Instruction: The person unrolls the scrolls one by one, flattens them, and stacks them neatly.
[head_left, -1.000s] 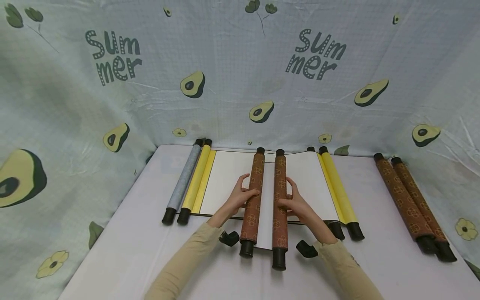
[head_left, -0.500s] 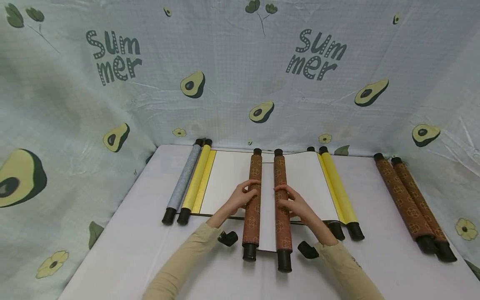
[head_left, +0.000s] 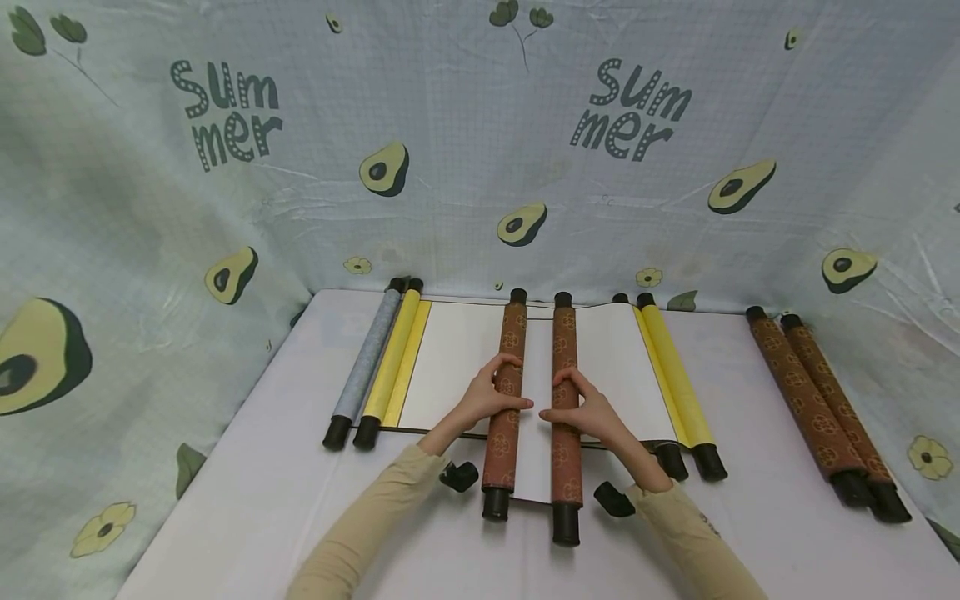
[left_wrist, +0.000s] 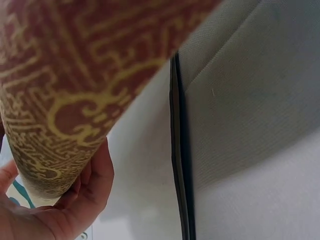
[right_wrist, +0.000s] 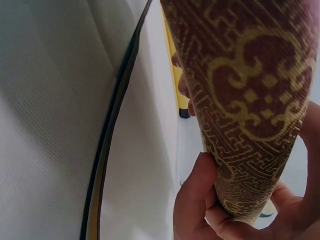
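White table (head_left: 225,517); on it, one white sheet (head_left: 450,350), middle hidden, with a yellow roll (head_left: 677,377) at either side; over the sheet, two central brown rolls (head_left: 503,442), narrow white strip (head_left: 534,462) between, ends cut off in wrist views; near the right table edge, two outlying brown rolls (head_left: 807,394); left hand (head_left: 480,398) and right hand (head_left: 596,414), with fingers half-bent round one central roll apiece, some fingertips hidden.

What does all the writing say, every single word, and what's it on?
"summer", split "sum" over "mer": on the hanging cloth, toward the left.
"summer", split the same way: on that cloth, right of the middle.
Left-hand scroll and right-hand scroll: only patterns, no words I can read.
Right sleeve: a mark too small to read.
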